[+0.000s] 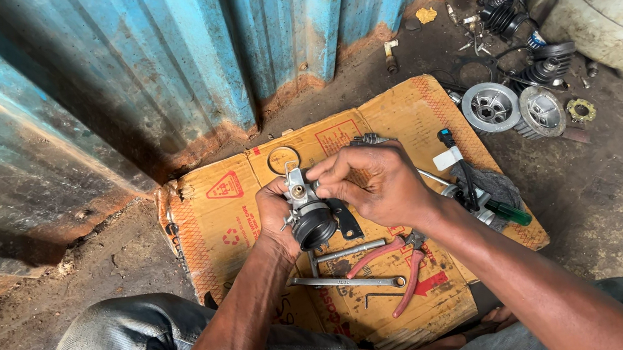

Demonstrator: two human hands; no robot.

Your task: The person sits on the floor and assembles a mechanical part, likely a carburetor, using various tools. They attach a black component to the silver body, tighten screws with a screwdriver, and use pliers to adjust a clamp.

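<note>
Both hands (331, 193), carburetor (306, 211), cardboard (246, 186)

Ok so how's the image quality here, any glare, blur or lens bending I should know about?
Head view: soft, even daylight, no harsh glare; faint shadows under the left hand and right hand. The metal carburettor part and red-handled pliers on the cardboard sheet look sharp. Wide-angle distortion bends the blue corrugated wall and stretches the frame edges.
</note>
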